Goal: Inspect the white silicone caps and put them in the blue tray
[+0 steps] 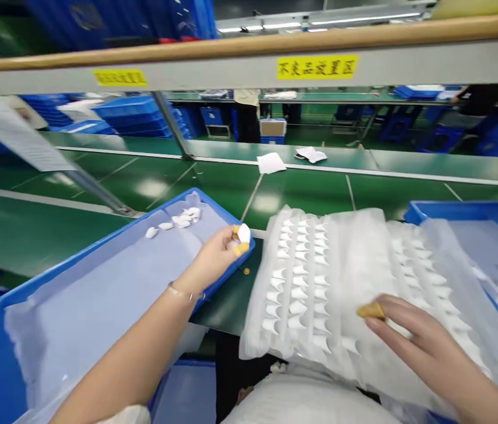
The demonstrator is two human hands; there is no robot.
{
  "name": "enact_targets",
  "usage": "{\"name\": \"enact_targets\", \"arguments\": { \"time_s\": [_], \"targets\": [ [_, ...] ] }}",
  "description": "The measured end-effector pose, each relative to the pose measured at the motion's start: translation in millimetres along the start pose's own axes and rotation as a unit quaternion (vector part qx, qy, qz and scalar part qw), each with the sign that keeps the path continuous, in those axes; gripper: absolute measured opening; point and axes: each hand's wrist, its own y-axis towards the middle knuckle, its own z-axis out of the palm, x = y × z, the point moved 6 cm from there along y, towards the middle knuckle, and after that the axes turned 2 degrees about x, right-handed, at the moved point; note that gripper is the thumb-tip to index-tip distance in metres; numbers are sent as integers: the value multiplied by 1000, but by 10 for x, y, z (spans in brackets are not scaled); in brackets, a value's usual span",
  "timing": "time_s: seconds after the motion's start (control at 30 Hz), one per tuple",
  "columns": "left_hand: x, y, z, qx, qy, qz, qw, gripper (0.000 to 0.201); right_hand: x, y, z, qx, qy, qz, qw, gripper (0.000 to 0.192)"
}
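My left hand [216, 256], with yellow finger cots on its fingertips, pinches a small smooth white piece [243, 234] above the near right corner of a blue tray [6, 330]. Several similar white pieces [182, 221] lie at that tray's far end on a pale liner. My right hand [425, 338] hovers over a white padded sheet [359, 253]. A yellow finger cot covers its index fingertip, which is closed against the thumb; no piece shows between them. Rows of white pieces [299, 271] sit in slots of the sheet.
At the right, another blue tray [465, 209] holds loose white pieces. A white wrapped bundle [306, 400] is close to my body. A grey shelf beam [222, 76] with yellow labels crosses overhead. White scraps [271, 163] lie on the green bench. A person [246, 115] stands beyond.
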Motion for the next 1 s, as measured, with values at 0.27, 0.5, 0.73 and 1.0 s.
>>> {"name": "enact_targets", "arguments": {
  "time_s": [0.27, 0.5, 0.73, 1.0],
  "targets": [
    [-842, -952, 1128, 183, -8, 133, 974, 13, 243, 329, 502, 56, 270, 59, 960, 13],
    [-712, -1084, 1416, 128, -177, 51, 975, 27, 16, 248, 685, 81, 482, 123, 864, 24],
    [-690, -1052, 1505, 163, -258, 42, 951, 36, -103, 180, 542, 56, 495, 144, 855, 26],
    [-350, -911, 1450, 151, -332, -32, 930, 35, -1790, -682, -1220, -456, 238, 335, 789, 11]
  ]
}}
